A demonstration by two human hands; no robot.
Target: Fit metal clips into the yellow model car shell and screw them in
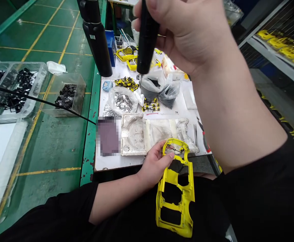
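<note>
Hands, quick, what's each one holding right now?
Left hand: closed on the edge of a yellow frame.
Right hand: closed around a black tool.

Gap between driver (147,42) and black cylinder (97,48)

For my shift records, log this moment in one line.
left hand: holds yellow frame | right hand: grips black tool, tip down | table: bag of silver parts

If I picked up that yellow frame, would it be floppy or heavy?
The yellow frame is probably stiff: it shows no obvious droop beyond the left hand. It's likely light for its size, because big openings leave little material. Its narrow crossbars might bend or crack if you squeezed hard.
</note>
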